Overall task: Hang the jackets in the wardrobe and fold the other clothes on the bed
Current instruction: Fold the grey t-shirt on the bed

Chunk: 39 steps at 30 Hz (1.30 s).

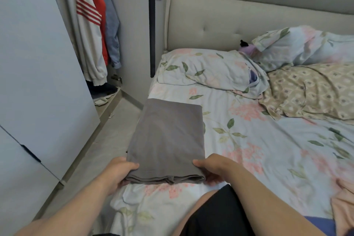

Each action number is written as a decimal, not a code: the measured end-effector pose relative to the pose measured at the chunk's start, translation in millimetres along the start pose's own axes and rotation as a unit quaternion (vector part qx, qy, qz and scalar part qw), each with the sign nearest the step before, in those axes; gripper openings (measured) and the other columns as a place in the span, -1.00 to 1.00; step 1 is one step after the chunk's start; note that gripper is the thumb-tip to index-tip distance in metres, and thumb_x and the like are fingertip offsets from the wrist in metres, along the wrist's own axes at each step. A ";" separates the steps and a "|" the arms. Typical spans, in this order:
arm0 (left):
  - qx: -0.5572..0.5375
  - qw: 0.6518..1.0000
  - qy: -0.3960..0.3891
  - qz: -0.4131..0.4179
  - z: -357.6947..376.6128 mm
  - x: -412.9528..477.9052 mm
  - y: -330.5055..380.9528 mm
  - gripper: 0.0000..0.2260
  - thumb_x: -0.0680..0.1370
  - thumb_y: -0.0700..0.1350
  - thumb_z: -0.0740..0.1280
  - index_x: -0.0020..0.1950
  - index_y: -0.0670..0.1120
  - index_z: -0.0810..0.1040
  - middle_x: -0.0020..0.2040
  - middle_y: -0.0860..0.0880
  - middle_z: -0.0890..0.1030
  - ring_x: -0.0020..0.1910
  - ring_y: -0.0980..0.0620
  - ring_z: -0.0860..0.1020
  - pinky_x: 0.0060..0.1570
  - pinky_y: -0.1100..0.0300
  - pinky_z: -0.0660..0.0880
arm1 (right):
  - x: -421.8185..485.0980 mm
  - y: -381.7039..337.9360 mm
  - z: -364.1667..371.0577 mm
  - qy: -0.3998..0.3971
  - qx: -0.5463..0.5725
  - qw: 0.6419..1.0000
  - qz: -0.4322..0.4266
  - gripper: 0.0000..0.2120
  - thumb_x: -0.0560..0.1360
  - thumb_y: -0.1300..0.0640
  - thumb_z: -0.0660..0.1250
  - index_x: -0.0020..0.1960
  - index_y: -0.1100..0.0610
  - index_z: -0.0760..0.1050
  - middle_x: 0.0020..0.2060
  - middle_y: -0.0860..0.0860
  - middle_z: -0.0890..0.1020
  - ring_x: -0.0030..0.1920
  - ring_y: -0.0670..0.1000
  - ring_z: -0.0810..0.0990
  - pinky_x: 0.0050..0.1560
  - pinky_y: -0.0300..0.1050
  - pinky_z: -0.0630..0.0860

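I saw left hand (120, 170) pinching near-left corner of folded grey cloth (168, 136), thumb on top; right hand (212, 166) pinched near-right corner. Cloth lay along bed (258, 140) left edge. Jackets (90, 15) hung in wardrobe (38, 63).

Left hand (119, 171) and right hand (212, 168) hold folded grey cloth (166, 140) on floral bed (258, 149).

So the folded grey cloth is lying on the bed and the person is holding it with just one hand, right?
Not quite: two hands hold it, not one. The left hand grips the near left corner of the folded grey cloth and the right hand grips the near right corner. The cloth does lie on the bed. The head view shows this.
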<state>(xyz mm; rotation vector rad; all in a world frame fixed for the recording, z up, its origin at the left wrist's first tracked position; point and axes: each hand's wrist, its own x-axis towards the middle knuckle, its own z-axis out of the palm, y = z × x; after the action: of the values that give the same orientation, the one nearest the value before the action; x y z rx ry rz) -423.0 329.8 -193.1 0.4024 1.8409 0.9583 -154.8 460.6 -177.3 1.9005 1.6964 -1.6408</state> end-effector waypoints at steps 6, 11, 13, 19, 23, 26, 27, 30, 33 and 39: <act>-0.172 0.984 -0.038 0.001 3.1 -4.4 -4.2 -0.91 0.57 -0.36 0.30 0.04 -0.27 0.56 -0.12 -0.24 0.67 -0.21 -0.13 0.65 -0.43 0.16 0.60 | -8.1 2.0 2.6 -0.005 0.129 0.992 0.005 -0.82 0.56 0.19 0.36 0.06 0.31 0.51 -0.13 0.20 0.64 -0.26 0.12 0.68 -0.19 -0.05 0.67; -0.243 0.968 -0.050 0.039 5.2 0.2 -4.0 -0.89 0.55 -0.38 0.29 -0.01 -0.22 0.55 -0.06 -0.26 0.67 -0.19 -0.11 0.65 -0.26 0.07 0.57 | -7.5 2.2 1.0 0.038 0.108 0.993 0.015 -0.78 0.60 0.22 0.22 -0.20 0.24 0.48 -0.51 0.05 0.55 -0.55 -0.04 0.48 -0.51 -0.26 0.41; -0.255 0.966 -0.042 0.034 5.6 2.8 -3.0 -0.91 0.55 -0.37 0.29 -0.06 -0.20 0.51 -0.15 -0.25 0.67 -0.27 -0.11 0.66 -0.37 0.08 0.59 | -6.0 1.7 2.4 0.054 0.039 0.998 0.016 -0.73 0.57 0.21 0.17 -0.29 0.19 0.46 -0.57 0.01 0.46 -0.58 -0.07 0.33 -0.52 -0.28 0.26; -0.158 0.982 -0.101 -0.020 8.7 10.6 -12.5 -0.82 0.55 -0.30 0.34 0.15 -0.16 0.52 -0.02 -0.23 0.69 -0.05 -0.20 0.66 -0.25 -0.04 0.65 | -1.7 5.7 3.4 -0.030 0.040 0.999 0.011 -0.66 0.49 -0.06 0.45 0.02 0.23 0.56 -0.22 0.10 0.66 -0.36 -0.01 0.59 -0.28 -0.16 0.64; -0.105 0.991 -0.069 -0.037 10.8 19.2 -17.5 -0.84 0.55 -0.29 0.36 0.10 -0.14 0.54 -0.05 -0.17 0.68 -0.11 -0.12 0.64 -0.30 0.08 0.60 | 5.2 8.4 3.6 -0.038 0.026 0.999 0.004 -0.78 0.50 0.27 0.40 0.13 0.23 0.50 -0.04 0.17 0.60 -0.25 0.04 0.62 -0.03 -0.01 0.67; -0.114 0.991 -0.015 -0.066 11.8 23.9 -16.8 -0.91 0.55 -0.30 0.32 0.03 -0.16 0.51 -0.13 -0.18 0.62 -0.24 -0.09 0.60 -0.48 0.16 0.55 | 9.5 8.8 4.5 -0.036 0.049 0.998 0.016 -0.79 0.50 0.33 0.35 0.13 0.24 0.49 -0.01 0.18 0.58 -0.21 0.07 0.63 -0.02 0.00 0.67; -0.117 0.991 0.004 -0.065 11.8 23.6 -16.6 -0.93 0.55 -0.30 0.30 0.01 -0.16 0.51 -0.16 -0.19 0.60 -0.27 -0.09 0.57 -0.52 0.19 0.53 | 9.1 9.3 4.7 -0.032 0.059 0.998 0.018 -0.80 0.51 0.35 0.32 0.13 0.26 0.48 -0.02 0.19 0.57 -0.22 0.08 0.62 -0.02 0.02 0.67; -0.115 0.990 0.076 0.031 8.7 19.8 -12.3 -0.83 0.52 -0.31 0.25 0.03 -0.10 0.52 -0.14 -0.18 0.59 -0.32 -0.07 0.56 -0.50 0.17 0.51 | 5.8 9.6 2.4 0.006 0.132 0.991 -0.005 -0.78 0.48 0.37 0.19 0.10 0.28 0.47 -0.09 0.22 0.55 -0.31 0.11 0.62 -0.06 0.07 0.67; -0.122 0.981 0.075 0.131 1.6 13.0 -4.4 -0.63 0.55 -0.28 0.30 0.20 0.16 0.47 -0.04 -0.06 0.62 -0.27 -0.06 0.62 -0.45 0.12 0.57 | -5.1 1.7 -1.9 0.058 0.199 0.974 -0.088 -0.67 0.48 0.29 0.25 0.21 0.05 0.40 -0.19 0.18 0.60 -0.37 0.09 0.60 -0.28 -0.07 0.63; -0.367 0.921 -0.111 0.071 -15.5 7.3 5.8 -0.60 0.45 -0.50 -0.01 0.08 -0.28 0.53 0.03 -0.30 0.59 -0.05 -0.16 0.61 -0.20 0.01 0.64 | -29.1 -15.8 -2.8 0.017 0.319 0.929 -0.188 -0.74 0.57 0.34 0.09 -0.02 0.27 0.56 -0.25 0.19 0.59 -0.38 0.08 0.55 -0.37 -0.12 0.52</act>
<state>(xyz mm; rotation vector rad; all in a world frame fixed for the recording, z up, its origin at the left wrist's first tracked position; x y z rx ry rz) -440.7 331.4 -190.0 0.1647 1.1446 1.5461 -159.0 449.7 -146.2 1.9106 1.7675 -2.5818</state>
